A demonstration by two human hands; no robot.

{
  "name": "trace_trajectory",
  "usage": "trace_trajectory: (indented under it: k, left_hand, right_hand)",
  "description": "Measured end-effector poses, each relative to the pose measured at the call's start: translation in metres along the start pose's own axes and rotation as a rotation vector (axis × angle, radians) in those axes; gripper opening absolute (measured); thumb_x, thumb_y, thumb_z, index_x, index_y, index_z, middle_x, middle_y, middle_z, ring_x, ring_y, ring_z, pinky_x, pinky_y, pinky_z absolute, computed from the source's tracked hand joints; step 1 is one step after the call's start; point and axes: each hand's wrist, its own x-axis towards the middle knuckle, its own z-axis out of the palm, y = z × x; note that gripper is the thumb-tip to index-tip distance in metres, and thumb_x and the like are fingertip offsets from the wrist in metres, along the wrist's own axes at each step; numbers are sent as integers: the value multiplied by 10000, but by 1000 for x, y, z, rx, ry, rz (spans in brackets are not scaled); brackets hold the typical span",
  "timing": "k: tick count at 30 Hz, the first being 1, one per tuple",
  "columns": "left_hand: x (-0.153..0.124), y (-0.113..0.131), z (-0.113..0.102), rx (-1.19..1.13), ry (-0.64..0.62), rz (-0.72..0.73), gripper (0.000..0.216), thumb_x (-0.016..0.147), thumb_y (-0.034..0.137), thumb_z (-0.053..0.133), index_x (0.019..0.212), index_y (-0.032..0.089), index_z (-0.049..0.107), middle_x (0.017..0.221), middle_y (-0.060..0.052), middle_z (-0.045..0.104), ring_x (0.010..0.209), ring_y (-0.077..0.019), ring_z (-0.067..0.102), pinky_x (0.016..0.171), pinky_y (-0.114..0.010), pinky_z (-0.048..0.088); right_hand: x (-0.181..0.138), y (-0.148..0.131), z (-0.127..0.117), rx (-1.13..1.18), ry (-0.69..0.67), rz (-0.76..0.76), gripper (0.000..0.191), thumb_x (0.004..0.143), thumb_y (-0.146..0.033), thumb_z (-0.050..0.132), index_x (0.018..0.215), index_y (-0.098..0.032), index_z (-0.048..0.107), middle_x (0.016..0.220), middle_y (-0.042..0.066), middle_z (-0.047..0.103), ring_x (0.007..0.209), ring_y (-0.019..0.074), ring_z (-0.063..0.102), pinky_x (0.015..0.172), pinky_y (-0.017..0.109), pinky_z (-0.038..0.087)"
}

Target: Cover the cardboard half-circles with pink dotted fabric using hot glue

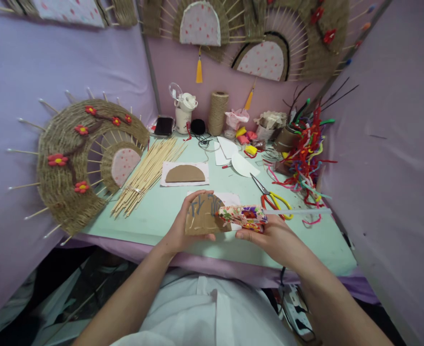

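My left hand [178, 229] grips a brown half-round cardboard piece [202, 215] with dark scribbles on it, thumb under its lower edge. My right hand [271, 237] is closed on a floral-wrapped tool [243, 216] whose clear stick [298, 211] points right; its left end touches the cardboard's right edge. Both are held just above the near edge of the pale green table [154, 211].
A bundle of bamboo sticks [147, 174] lies left of centre beside a woven jute fan [78, 158]. Another cardboard half-round on white fabric [185, 173], yellow-handled scissors [272, 197], pipe cleaners [305, 154], a jute twine spool [218, 113] and a power strip [296, 312] are around.
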Motion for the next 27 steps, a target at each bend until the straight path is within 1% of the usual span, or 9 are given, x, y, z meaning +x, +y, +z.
trace_trajectory:
  k: [5, 8, 10, 12, 15, 18, 21, 24, 27]
  left_hand:
    - [1, 2, 1, 35, -1, 2, 955, 478, 223, 867, 1286, 318, 366, 1393, -104, 398, 1254, -311, 434, 1027, -493, 376]
    - [1, 6, 0, 32, 49, -10, 936, 498, 273, 859, 1287, 306, 358, 1384, -117, 405, 1242, -306, 450, 1015, -488, 393]
    - [3, 12, -4, 38, 90, -32, 888, 566, 322, 824, 1307, 303, 336, 1379, -121, 416, 1236, -296, 461, 1007, -476, 406]
    - [8, 22, -11, 98, 136, -32, 835, 638, 361, 774, 1333, 302, 316, 1374, -114, 433, 1235, -278, 466, 1004, -453, 415]
    - [24, 44, -22, 258, 198, -7, 870, 639, 394, 764, 1364, 304, 292, 1379, -103, 426, 1242, -274, 452, 993, -440, 425]
    - [46, 69, -27, 544, 81, -11, 877, 639, 394, 752, 1386, 301, 301, 1357, -96, 430, 1221, -272, 457, 990, -430, 417]
    - [62, 83, -20, 919, -170, -99, 808, 669, 400, 707, 1382, 328, 333, 1333, -74, 426, 1212, -270, 437, 1002, -446, 381]
    - [71, 78, -8, 1142, -374, -150, 791, 676, 398, 670, 1385, 265, 346, 1319, -106, 429, 1237, -305, 385, 1017, -468, 334]
    - [76, 60, 4, 1271, -480, -208, 807, 656, 397, 652, 1377, 196, 350, 1269, -133, 476, 1179, -332, 418, 963, -478, 356]
  right_hand:
    - [-1, 12, 1, -58, 38, 42, 302, 766, -400, 616, 1004, -234, 699, 957, 30, 706, 837, 220, 637, 739, 287, 473]
    - [-7, 21, -5, -136, 187, 111, 325, 762, -405, 602, 1022, -230, 687, 944, 49, 701, 823, 238, 627, 715, 309, 465]
    - [-13, 30, -14, -196, 300, 173, 328, 765, -423, 588, 1016, -235, 685, 911, 53, 704, 802, 244, 625, 684, 309, 454]
    - [-19, 44, -24, -264, 392, 250, 336, 776, -443, 565, 1022, -242, 675, 872, 52, 702, 756, 238, 620, 637, 300, 435]
    - [-26, 72, -38, -380, 497, 355, 332, 809, -443, 511, 1009, -216, 647, 825, 67, 677, 700, 224, 599, 588, 288, 398]
    - [-26, 99, -43, -462, 520, 392, 292, 838, -364, 452, 976, -158, 606, 853, 110, 642, 738, 231, 586, 598, 291, 392]
    - [-19, 119, -39, -525, 474, 352, 256, 861, -292, 405, 978, -137, 572, 890, 137, 612, 807, 244, 571, 650, 309, 401]
    - [-13, 130, -30, -575, 436, 320, 280, 871, -279, 412, 1051, -108, 543, 890, 154, 606, 824, 260, 565, 683, 333, 400]
    - [-10, 135, -25, -584, 473, 304, 364, 858, -275, 457, 1161, -76, 490, 937, 173, 616, 867, 278, 568, 713, 348, 398]
